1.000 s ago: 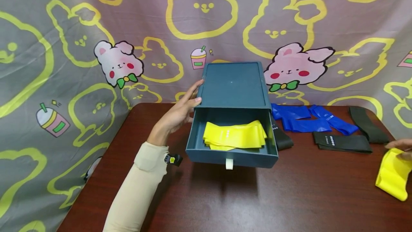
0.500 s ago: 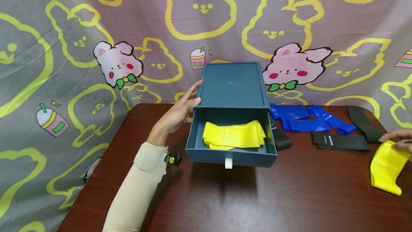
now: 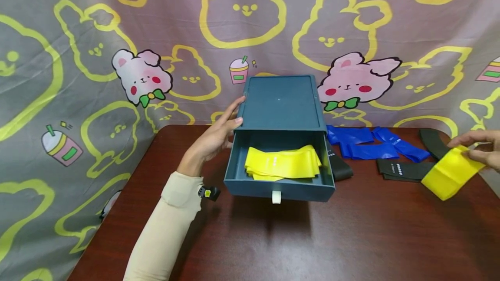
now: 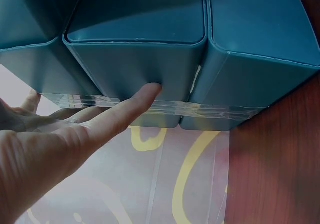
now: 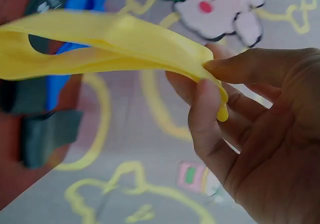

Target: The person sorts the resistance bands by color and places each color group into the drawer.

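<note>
A teal drawer box (image 3: 281, 103) stands on the dark wooden table (image 3: 351, 237), its drawer (image 3: 279, 187) pulled out toward me. Folded yellow bands (image 3: 283, 164) lie inside the drawer. My left hand (image 3: 218, 135) rests flat with straight fingers against the box's left side (image 4: 135, 68). At the far right my right hand (image 3: 482, 151) pinches a yellow band (image 3: 449, 172) by one end and holds it in the air; the pinch on the yellow band (image 5: 100, 43) shows between thumb and fingers (image 5: 210, 108).
Blue bands (image 3: 371, 146) and black bands (image 3: 406, 170) lie on the table to the right of the box, under the lifted band. Another black band (image 3: 340, 166) lies against the drawer's right side. A cartoon-print cloth (image 3: 117, 55) hangs behind.
My right hand has lifted the yellow band off the table and carried it up and to the left. The left hand and the box have stayed put.
</note>
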`<state>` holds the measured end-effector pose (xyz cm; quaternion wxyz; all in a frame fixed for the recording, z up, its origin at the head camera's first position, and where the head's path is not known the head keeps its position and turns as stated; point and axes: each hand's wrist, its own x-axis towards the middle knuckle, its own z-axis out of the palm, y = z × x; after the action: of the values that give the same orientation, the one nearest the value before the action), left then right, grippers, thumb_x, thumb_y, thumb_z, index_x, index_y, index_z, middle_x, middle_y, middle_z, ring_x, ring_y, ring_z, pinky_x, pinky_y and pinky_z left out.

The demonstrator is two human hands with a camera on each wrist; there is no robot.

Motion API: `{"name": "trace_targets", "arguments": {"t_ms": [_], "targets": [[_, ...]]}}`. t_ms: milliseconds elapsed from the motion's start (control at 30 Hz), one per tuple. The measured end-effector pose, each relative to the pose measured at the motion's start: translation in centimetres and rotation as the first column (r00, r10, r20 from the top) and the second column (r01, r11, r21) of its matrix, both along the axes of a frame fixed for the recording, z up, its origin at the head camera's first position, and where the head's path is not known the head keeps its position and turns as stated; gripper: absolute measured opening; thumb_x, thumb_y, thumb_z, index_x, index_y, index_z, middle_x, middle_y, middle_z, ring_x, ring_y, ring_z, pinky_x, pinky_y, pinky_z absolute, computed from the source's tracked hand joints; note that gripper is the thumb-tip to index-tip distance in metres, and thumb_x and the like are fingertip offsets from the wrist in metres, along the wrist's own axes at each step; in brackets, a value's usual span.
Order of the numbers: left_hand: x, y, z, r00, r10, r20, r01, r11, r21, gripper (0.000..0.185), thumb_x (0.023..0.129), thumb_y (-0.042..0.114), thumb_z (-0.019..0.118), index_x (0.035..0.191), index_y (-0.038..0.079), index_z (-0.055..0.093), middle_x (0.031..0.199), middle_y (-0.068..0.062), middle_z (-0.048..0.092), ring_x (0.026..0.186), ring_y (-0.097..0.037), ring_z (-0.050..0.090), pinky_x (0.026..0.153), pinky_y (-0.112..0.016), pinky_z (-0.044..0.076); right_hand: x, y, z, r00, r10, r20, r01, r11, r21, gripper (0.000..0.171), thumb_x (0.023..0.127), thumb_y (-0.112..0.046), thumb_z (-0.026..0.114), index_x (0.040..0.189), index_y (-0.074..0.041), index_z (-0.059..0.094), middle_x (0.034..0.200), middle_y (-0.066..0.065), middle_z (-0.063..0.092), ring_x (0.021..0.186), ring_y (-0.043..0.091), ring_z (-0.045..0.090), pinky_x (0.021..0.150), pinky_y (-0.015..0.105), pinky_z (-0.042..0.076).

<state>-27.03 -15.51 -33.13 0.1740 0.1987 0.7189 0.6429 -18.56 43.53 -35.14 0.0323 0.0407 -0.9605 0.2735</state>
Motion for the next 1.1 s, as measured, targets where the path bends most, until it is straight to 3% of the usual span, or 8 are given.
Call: {"name": "trace_targets", "arguments": {"t_ms": [100, 200, 333, 367, 600, 700, 833, 1100], "targets": [[0.0, -0.1, 0.0, 1.000, 0.009, 0.000, -0.009, 1.000, -0.003, 0.057, 0.100, 0.041, 0.050, 0.147, 0.057, 0.023, 0.164, 0.004, 0.001, 0.133, -0.049, 0.039, 0.090, -0.064, 0.049, -0.1, -1.7, 1.4, 0.997, 0.019, -0.075, -0.022, 0.999, -0.033, 0.064, 0.093, 0.014, 0.045, 0.093, -0.050, 0.050, 0.075, -0.027, 0.052, 0.053, 0.002, 0.056, 0.042, 0.026, 0.050], [-0.1, -0.2, 0.1, 1.000, 0.015, -0.009, -0.015, 1.000, -0.011, 0.058, 0.099, 0.042, 0.051, 0.147, 0.058, 0.022, 0.164, 0.003, 0.002, 0.133, -0.050, 0.039, 0.090, -0.065, 0.049, -0.3, -3.8, 3.2, 0.989, 0.045, -0.141, -0.051, 0.998, -0.042, 0.046, 0.092, 0.017, 0.046, 0.101, -0.025, 0.062, 0.078, -0.028, 0.053, 0.053, -0.003, 0.056, 0.040, 0.024, 0.049], [-0.1, -0.1, 0.0, 1.000, 0.013, -0.013, -0.013, 1.000, -0.012, 0.059, 0.098, 0.042, 0.052, 0.147, 0.058, 0.021, 0.164, 0.003, 0.004, 0.132, -0.050, 0.041, 0.089, -0.065, 0.050, -0.4, -6.7, 5.6, 0.984, 0.049, -0.174, -0.052, 0.998, -0.017, 0.023, 0.092, 0.018, 0.046, 0.113, 0.016, 0.055, 0.095, 0.019, 0.064, 0.054, -0.008, 0.053, 0.041, 0.024, 0.050], [-0.1, -0.1, 0.0, 1.000, 0.012, -0.011, -0.012, 1.000, -0.010, 0.059, 0.098, 0.042, 0.052, 0.147, 0.058, 0.022, 0.164, 0.003, 0.005, 0.131, -0.050, 0.041, 0.089, -0.065, 0.050, -0.4, -7.3, 6.1, 0.983, 0.050, -0.176, -0.054, 0.998, -0.018, 0.024, 0.093, 0.018, 0.046, 0.114, 0.016, 0.055, 0.101, 0.031, 0.059, 0.055, -0.009, 0.052, 0.042, 0.024, 0.050], [-0.2, -0.1, -0.2, 1.000, 0.008, -0.003, -0.008, 1.000, -0.002, 0.059, 0.098, 0.042, 0.052, 0.146, 0.058, 0.022, 0.163, 0.004, 0.006, 0.131, -0.050, 0.043, 0.087, -0.063, 0.051, -0.2, -10.9, 9.7, 0.972, 0.066, -0.227, -0.096, 0.988, -0.122, 0.025, 0.092, 0.014, 0.053, 0.113, 0.007, 0.063, 0.093, -0.023, 0.055, 0.064, -0.012, 0.058, 0.045, 0.026, 0.053], [-0.1, 0.0, -0.1, 1.000, 0.005, -0.004, -0.005, 1.000, -0.002, 0.059, 0.099, 0.042, 0.052, 0.147, 0.058, 0.022, 0.164, 0.004, 0.005, 0.131, -0.050, 0.043, 0.087, -0.063, 0.051, 0.0, -12.0, 10.8, 0.967, 0.067, -0.246, -0.117, 0.974, -0.193, 0.029, 0.093, 0.011, 0.055, 0.110, -0.010, 0.066, 0.099, -0.021, 0.057, 0.064, -0.008, 0.061, 0.047, 0.025, 0.053], [-0.1, 0.1, 0.0, 1.000, 0.002, -0.003, -0.002, 1.000, -0.002, 0.059, 0.099, 0.041, 0.051, 0.147, 0.057, 0.021, 0.164, 0.004, 0.005, 0.131, -0.050, 0.042, 0.087, -0.063, 0.052, 0.1, -13.1, 12.0, 0.955, 0.071, -0.288, -0.169, 0.928, -0.332, 0.037, 0.092, 0.009, 0.057, 0.105, -0.024, 0.067, 0.101, -0.018, 0.060, 0.065, 0.001, 0.066, 0.049, 0.022, 0.053], [-0.1, 0.1, -0.1, 1.000, 0.003, -0.006, -0.003, 1.000, -0.003, 0.058, 0.100, 0.041, 0.050, 0.148, 0.056, 0.021, 0.164, 0.002, 0.004, 0.132, -0.050, 0.041, 0.089, -0.064, 0.050, -0.1, -15.4, 13.7, 0.907, 0.184, -0.378, -0.364, 0.794, -0.487, 0.030, 0.089, 0.014, 0.057, 0.116, 0.001, 0.065, 0.113, 0.007, 0.057, 0.075, 0.008, 0.071, 0.055, 0.024, 0.055]]}}
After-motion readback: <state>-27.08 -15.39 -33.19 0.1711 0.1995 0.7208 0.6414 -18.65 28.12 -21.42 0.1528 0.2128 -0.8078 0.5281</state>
